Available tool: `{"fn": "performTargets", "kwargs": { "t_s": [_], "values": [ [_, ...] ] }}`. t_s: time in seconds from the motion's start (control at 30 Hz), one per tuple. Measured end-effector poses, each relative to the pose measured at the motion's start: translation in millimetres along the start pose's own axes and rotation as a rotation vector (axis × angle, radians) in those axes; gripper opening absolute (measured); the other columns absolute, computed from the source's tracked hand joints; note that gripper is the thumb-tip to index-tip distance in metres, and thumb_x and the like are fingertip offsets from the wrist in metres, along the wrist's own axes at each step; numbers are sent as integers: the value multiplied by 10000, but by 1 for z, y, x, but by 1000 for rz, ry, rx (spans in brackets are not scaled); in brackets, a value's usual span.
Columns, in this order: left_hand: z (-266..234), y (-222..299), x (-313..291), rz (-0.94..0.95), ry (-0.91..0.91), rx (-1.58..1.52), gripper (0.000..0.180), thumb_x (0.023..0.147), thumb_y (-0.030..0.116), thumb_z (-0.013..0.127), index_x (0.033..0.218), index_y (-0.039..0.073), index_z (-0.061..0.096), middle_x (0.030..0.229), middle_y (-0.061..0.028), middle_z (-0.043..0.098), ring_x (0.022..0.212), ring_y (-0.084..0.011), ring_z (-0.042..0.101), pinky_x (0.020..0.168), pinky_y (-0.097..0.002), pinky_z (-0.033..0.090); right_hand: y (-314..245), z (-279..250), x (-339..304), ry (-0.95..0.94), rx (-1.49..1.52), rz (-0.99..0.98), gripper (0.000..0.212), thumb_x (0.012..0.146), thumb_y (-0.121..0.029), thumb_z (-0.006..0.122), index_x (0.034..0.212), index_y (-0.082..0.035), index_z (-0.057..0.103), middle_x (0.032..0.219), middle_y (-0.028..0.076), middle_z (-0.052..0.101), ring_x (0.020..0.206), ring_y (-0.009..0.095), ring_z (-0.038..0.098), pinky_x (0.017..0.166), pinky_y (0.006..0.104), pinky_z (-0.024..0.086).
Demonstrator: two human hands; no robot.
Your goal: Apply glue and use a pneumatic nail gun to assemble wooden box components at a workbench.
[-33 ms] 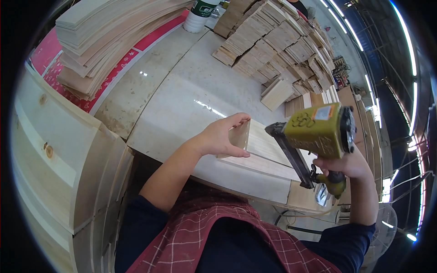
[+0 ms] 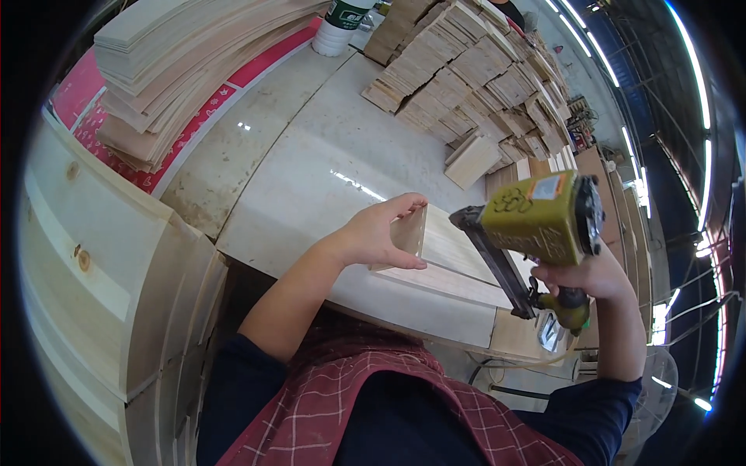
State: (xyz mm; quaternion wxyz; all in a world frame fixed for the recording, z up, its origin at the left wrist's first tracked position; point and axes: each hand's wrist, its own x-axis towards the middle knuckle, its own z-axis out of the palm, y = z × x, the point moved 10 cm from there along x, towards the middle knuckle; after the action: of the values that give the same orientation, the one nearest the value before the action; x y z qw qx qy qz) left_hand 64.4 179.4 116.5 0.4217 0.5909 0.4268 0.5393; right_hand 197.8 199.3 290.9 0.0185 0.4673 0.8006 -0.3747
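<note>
My left hand (image 2: 375, 234) grips the left end of a pale wooden assembly. Its thumb is by the near board and its fingers curl over the far corner, spanning the upright end piece (image 2: 409, 231). A long light board (image 2: 458, 247) runs right from that end, and a narrower strip (image 2: 443, 282) lies along its near side. My right hand (image 2: 579, 278) is closed round the handle of an olive-green pneumatic nail gun (image 2: 536, 217). The gun is held above the right part of the boards, its dark nose pointing left, apart from the end piece.
Tall stacks of short boards (image 2: 466, 85) stand at the back of the pale worktable (image 2: 287, 186). Long thin panels (image 2: 155, 85) are piled at the far left beside a white-and-green bottle (image 2: 334, 35). Stacked wooden pieces (image 2: 101, 264) rise close on my left. A hose (image 2: 536, 363) hangs at the right.
The nail gun has shifted very slightly left and tilted a little in my right hand. My left hand and the boards stay where they were.
</note>
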Motion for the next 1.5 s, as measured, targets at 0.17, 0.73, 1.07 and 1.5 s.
{"fn": "performTargets", "kwargs": {
  "t_s": [0.17,0.73,1.07,1.5],
  "values": [
    [1,2,1,0,-7,48,824,541,308,783,1220,74,380,1176,-124,488,1089,-263,472,928,-325,379,-8,12,23,-107,9,82,386,647,-65,724,974,10,533,699,57,572,489,108,523,442,239,420],
    [2,2,1,17,-14,65,805,547,308,780,1199,83,365,1124,-147,509,1074,-290,488,893,-338,399,-13,24,44,-208,-55,109,225,640,-54,692,815,3,562,600,31,540,473,102,510,436,234,409],
    [4,-1,0,17,-20,31,801,571,298,778,1219,81,362,1175,-147,479,1117,-285,457,930,-325,374,1,20,45,-236,-122,124,199,642,-55,688,792,-6,568,587,34,549,470,110,512,454,247,411],
    [8,31,-46,374,369,293,653,655,212,708,1209,3,433,1225,-167,459,1059,-308,478,900,-359,377,-25,39,6,-308,-182,-7,422,633,-32,728,1010,6,542,664,55,593,487,100,550,447,235,430]
  ]
}}
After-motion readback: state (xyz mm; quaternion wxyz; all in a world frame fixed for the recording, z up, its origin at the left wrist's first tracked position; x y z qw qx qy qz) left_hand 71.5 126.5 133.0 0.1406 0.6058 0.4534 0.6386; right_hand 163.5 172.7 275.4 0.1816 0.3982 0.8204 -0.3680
